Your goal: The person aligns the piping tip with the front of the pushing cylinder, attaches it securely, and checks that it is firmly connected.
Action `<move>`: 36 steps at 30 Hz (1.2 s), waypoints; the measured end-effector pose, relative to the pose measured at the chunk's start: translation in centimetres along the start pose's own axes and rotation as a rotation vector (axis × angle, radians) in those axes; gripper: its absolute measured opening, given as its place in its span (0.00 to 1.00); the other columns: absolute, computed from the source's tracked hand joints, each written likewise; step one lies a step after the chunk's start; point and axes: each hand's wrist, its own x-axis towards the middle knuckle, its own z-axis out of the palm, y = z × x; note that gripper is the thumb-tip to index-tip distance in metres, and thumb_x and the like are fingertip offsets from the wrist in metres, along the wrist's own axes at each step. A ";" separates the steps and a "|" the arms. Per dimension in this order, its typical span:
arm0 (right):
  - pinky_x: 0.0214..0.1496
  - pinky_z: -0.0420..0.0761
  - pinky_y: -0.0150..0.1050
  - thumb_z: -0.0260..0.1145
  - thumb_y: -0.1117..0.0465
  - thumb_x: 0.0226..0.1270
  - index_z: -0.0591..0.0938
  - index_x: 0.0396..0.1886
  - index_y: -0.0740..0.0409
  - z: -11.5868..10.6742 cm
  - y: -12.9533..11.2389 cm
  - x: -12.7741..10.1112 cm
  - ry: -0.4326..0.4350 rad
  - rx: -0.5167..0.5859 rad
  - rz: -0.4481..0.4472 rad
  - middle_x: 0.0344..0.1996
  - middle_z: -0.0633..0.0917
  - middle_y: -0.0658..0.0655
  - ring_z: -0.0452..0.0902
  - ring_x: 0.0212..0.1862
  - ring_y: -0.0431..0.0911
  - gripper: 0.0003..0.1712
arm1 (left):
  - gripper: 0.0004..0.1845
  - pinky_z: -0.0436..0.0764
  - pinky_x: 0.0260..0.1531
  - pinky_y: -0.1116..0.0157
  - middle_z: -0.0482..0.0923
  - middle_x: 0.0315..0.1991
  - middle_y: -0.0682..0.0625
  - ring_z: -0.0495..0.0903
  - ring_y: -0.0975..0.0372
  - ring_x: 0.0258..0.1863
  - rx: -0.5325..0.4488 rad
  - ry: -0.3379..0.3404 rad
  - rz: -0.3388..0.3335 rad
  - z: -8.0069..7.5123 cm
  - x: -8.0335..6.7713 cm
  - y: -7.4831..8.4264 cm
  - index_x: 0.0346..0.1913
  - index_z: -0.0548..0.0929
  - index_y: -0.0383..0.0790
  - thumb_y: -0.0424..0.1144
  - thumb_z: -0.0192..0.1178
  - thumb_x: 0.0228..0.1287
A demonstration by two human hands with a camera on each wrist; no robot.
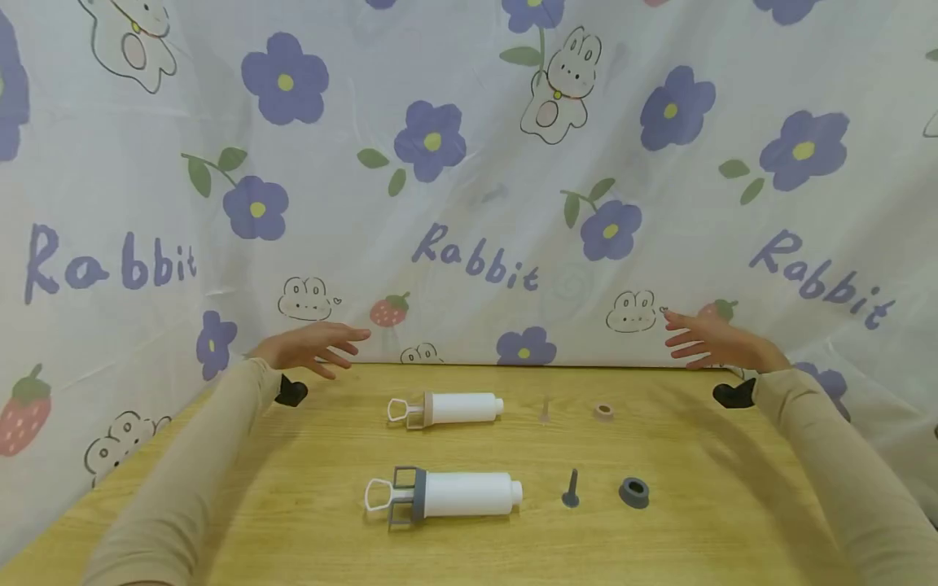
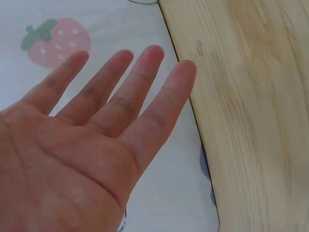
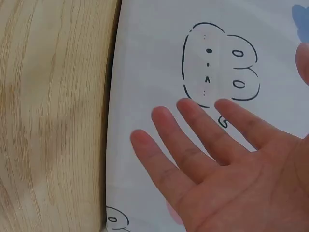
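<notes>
I see nothing in hand yet: my left hand (image 1: 315, 346) at mid-left and right hand (image 1: 707, 340) at mid-right hover flat-fingered and empty by the cloth (image 1: 469, 163), while both syringes (image 1: 447, 408) (image 1: 443, 495), pins (image 1: 571, 488) and rings (image 1: 633, 491) lie separate, apparently unassembled, at the table's (image 1: 733, 505) lower centre.

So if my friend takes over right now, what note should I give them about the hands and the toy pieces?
Left hand: open, fingers straight, holding nothing, at the table's far left edge.
Right hand: open, holding nothing, at the far right edge.
On the wooden table: the beige-collared white tube, a pale pin and a beige ring in the far row; the grey-collared white tube, a grey pin and a grey ring in the near row.
Done: nothing is picked up or joined.
Left: every piece still lies apart, untouched.
</notes>
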 end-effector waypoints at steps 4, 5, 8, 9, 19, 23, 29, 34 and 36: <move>0.63 0.62 0.56 0.37 0.34 0.66 0.42 0.70 0.58 0.6 0.1 0.4 -0.045 0.052 0.026 0.67 0.51 0.69 0.50 0.67 0.63 0.44 | 0.41 0.74 0.51 0.50 0.57 0.66 0.40 0.68 0.50 0.59 -0.024 -0.044 -0.015 0.8 0.8 0.9 0.67 0.53 0.49 0.65 0.50 0.56; 0.64 0.61 0.57 0.38 0.34 0.66 0.44 0.70 0.57 0.8 0.0 0.5 -0.053 0.063 0.034 0.67 0.51 0.69 0.51 0.67 0.63 0.44 | 0.41 0.74 0.51 0.50 0.57 0.66 0.40 0.68 0.50 0.59 -0.027 -0.052 -0.017 1.0 1.0 1.2 0.67 0.53 0.49 0.65 0.50 0.56; 0.62 0.64 0.56 0.39 0.34 0.65 0.48 0.69 0.56 1.6 -0.3 0.8 -0.057 0.087 0.050 0.66 0.55 0.68 0.55 0.65 0.63 0.43 | 0.40 0.72 0.52 0.49 0.56 0.66 0.39 0.67 0.49 0.59 -0.030 -0.099 -0.001 1.6 1.3 1.9 0.69 0.51 0.48 0.64 0.47 0.59; 0.62 0.64 0.56 0.39 0.34 0.65 0.49 0.69 0.56 1.8 -0.4 0.9 -0.064 0.084 0.056 0.66 0.56 0.68 0.57 0.65 0.62 0.42 | 0.39 0.72 0.53 0.48 0.56 0.66 0.39 0.67 0.49 0.59 -0.033 -0.110 0.002 1.8 1.4 2.1 0.69 0.51 0.48 0.63 0.46 0.60; 0.58 0.69 0.55 0.39 0.34 0.65 0.56 0.67 0.56 3.7 -1.9 1.9 -0.182 0.041 0.104 0.63 0.64 0.65 0.61 0.63 0.60 0.40 | 0.33 0.72 0.51 0.47 0.64 0.61 0.42 0.72 0.50 0.54 -0.032 -0.174 0.021 4.1 1.9 4.5 0.66 0.58 0.56 0.62 0.48 0.59; 0.58 0.69 0.55 0.40 0.34 0.65 0.58 0.66 0.55 4.2 -2.1 2.4 -0.203 0.045 0.126 0.62 0.66 0.63 0.63 0.62 0.59 0.39 | 0.33 0.70 0.54 0.46 0.66 0.60 0.43 0.73 0.51 0.54 -0.036 -0.213 0.029 5.4 3.0 5.8 0.64 0.61 0.53 0.63 0.49 0.58; 0.55 0.72 0.55 0.40 0.32 0.63 0.59 0.66 0.58 4.6 -2.2 3.1 -0.223 0.015 0.142 0.60 0.68 0.64 0.67 0.59 0.58 0.42 | 0.35 0.71 0.53 0.48 0.67 0.58 0.44 0.72 0.50 0.55 -0.007 -0.245 0.001 7.1 4.7 7.3 0.60 0.67 0.47 0.65 0.52 0.54; 0.54 0.73 0.55 0.41 0.32 0.62 0.59 0.66 0.59 5.0 -2.5 3.4 -0.244 -0.003 0.155 0.60 0.69 0.64 0.68 0.59 0.59 0.44 | 0.35 0.71 0.54 0.48 0.69 0.57 0.45 0.73 0.50 0.54 0.006 -0.277 0.007 8.6 5.6 8.6 0.58 0.68 0.47 0.66 0.53 0.52; 0.54 0.73 0.54 0.42 0.31 0.62 0.60 0.65 0.57 5.2 -2.7 3.5 -0.246 -0.002 0.168 0.61 0.68 0.65 0.68 0.59 0.58 0.43 | 0.34 0.71 0.54 0.48 0.69 0.57 0.45 0.73 0.52 0.53 0.013 -0.288 0.009 9.1 5.9 9.1 0.58 0.68 0.48 0.65 0.52 0.53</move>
